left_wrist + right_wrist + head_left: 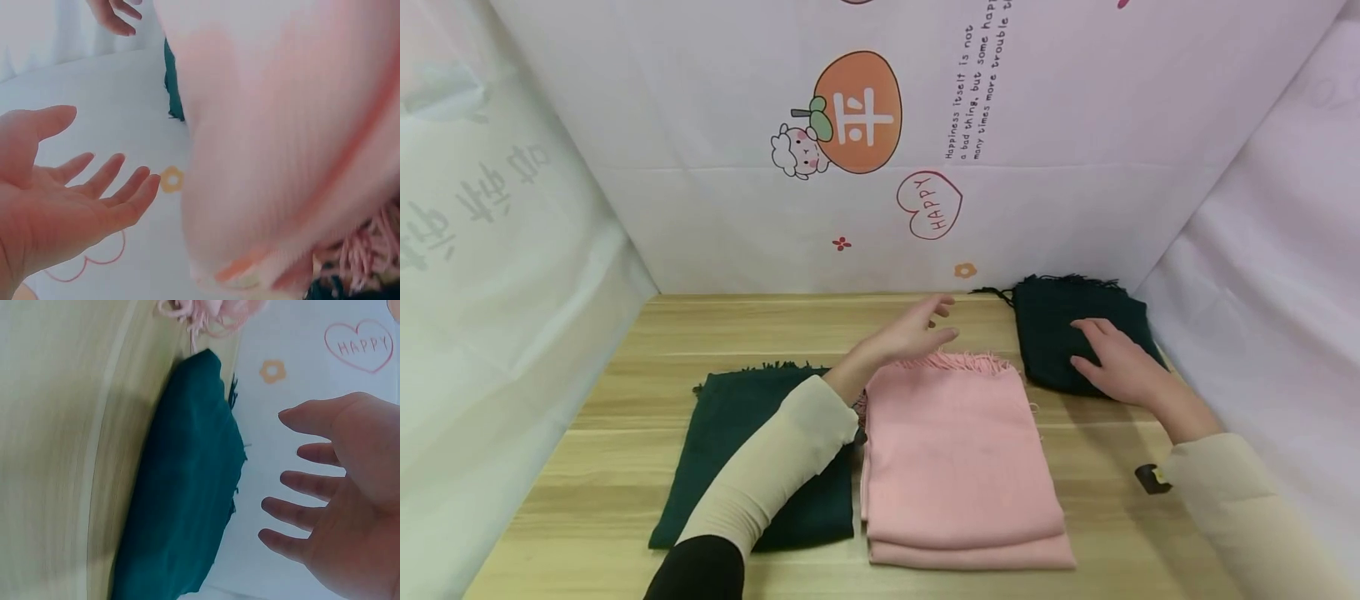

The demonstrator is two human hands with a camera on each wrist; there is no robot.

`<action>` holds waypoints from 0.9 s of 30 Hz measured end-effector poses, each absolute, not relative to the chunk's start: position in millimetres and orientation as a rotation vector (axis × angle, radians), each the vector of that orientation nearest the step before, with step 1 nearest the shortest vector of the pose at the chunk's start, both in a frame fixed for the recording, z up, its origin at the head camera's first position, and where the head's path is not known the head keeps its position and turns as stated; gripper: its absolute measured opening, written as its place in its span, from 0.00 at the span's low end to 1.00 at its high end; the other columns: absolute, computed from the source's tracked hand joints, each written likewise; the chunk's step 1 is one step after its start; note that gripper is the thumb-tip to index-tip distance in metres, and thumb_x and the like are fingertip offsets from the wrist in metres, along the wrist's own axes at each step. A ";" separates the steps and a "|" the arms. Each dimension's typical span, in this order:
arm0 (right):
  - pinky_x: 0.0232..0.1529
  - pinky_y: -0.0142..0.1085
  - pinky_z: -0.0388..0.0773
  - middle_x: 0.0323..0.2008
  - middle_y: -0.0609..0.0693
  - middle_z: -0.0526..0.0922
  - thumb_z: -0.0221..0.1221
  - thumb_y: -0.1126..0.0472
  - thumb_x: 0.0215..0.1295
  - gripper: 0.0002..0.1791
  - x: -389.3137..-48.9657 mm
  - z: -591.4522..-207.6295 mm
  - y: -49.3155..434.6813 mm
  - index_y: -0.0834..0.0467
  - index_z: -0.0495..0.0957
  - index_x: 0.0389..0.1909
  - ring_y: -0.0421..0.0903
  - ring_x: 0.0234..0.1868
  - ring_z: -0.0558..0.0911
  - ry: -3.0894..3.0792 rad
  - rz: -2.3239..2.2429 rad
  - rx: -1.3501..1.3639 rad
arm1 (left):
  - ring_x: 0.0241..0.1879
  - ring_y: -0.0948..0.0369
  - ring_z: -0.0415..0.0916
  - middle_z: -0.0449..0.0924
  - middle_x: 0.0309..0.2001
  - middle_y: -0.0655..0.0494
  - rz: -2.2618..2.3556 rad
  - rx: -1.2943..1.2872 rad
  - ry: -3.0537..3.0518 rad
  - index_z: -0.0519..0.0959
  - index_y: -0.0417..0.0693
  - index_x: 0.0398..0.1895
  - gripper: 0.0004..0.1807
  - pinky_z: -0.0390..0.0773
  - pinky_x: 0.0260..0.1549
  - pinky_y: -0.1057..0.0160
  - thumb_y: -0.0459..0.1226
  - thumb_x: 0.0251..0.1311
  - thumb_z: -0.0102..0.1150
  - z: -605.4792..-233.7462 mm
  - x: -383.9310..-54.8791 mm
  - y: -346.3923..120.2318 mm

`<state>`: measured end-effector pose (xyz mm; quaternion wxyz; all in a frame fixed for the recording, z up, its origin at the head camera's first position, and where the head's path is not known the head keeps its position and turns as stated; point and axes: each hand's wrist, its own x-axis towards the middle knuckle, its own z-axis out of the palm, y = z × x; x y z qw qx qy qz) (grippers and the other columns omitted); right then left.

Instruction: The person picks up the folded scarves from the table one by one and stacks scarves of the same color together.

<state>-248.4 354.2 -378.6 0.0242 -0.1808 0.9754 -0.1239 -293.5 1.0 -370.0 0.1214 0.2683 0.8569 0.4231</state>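
Observation:
A folded pink fringed cloth [958, 458], perhaps a scarf, lies mid-table with its fringe toward the back. My left hand [917, 331] hovers over the fringed end, fingers spread and holding nothing. In the left wrist view the same pink cloth [269, 137] fills the right side, apart from my fingers. At the back right corner lies a folded dark green fringed cloth [1052, 333]. My right hand [1116, 362] is above it; the right wrist view shows my loosely spread fingers clear of the green cloth [181, 487].
Another folded dark green cloth [737, 450] lies on the left, partly hidden under my left forearm. A small black item [1152, 479] shows beside my right sleeve. White printed sheets [715, 225] hang behind and at both sides of the wooden table [602, 467].

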 end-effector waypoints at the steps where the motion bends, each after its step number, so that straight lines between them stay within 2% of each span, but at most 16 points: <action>1: 0.63 0.69 0.64 0.70 0.77 0.57 0.58 0.60 0.75 0.35 -249.8 -378.7 356.7 0.73 0.55 0.73 0.75 0.68 0.62 3.017 -0.385 -0.550 | 0.68 0.46 0.68 0.68 0.71 0.46 1.246 0.773 2.494 0.60 0.50 0.78 0.33 0.71 0.65 0.50 0.44 0.75 0.56 -370.8 -294.8 3.5; 10: 0.63 0.70 0.62 0.69 0.81 0.54 0.55 0.59 0.77 0.36 -264.1 -384.9 380.4 0.76 0.53 0.73 0.77 0.67 0.61 2.992 -0.466 -0.485 | 0.66 0.47 0.71 0.68 0.71 0.45 1.254 0.732 2.466 0.59 0.51 0.78 0.32 0.75 0.62 0.51 0.45 0.76 0.55 -374.0 -302.3 20.9; 15: 0.63 0.71 0.60 0.67 0.84 0.54 0.52 0.59 0.78 0.36 -278.6 -389.8 397.9 0.82 0.51 0.71 0.79 0.65 0.60 2.997 -0.487 -0.408 | 0.66 0.49 0.71 0.68 0.72 0.47 1.300 0.683 2.414 0.59 0.50 0.79 0.33 0.75 0.62 0.53 0.45 0.76 0.56 -375.1 -308.7 34.8; 22: 0.64 0.72 0.56 0.67 0.89 0.45 0.49 0.58 0.78 0.40 -294.1 -397.8 419.1 0.86 0.43 0.70 0.83 0.66 0.53 2.981 -0.470 -0.209 | 0.68 0.50 0.68 0.66 0.73 0.48 1.391 0.611 2.348 0.59 0.50 0.79 0.33 0.73 0.64 0.50 0.46 0.76 0.55 -377.3 -315.5 58.1; 27: 0.63 0.73 0.57 0.66 0.91 0.42 0.47 0.56 0.79 0.42 -297.1 -403.8 431.3 0.88 0.39 0.70 0.85 0.64 0.52 2.933 -0.445 -0.121 | 0.67 0.53 0.69 0.65 0.74 0.49 1.427 0.545 2.259 0.57 0.51 0.79 0.35 0.74 0.63 0.53 0.49 0.75 0.56 -385.9 -320.6 78.3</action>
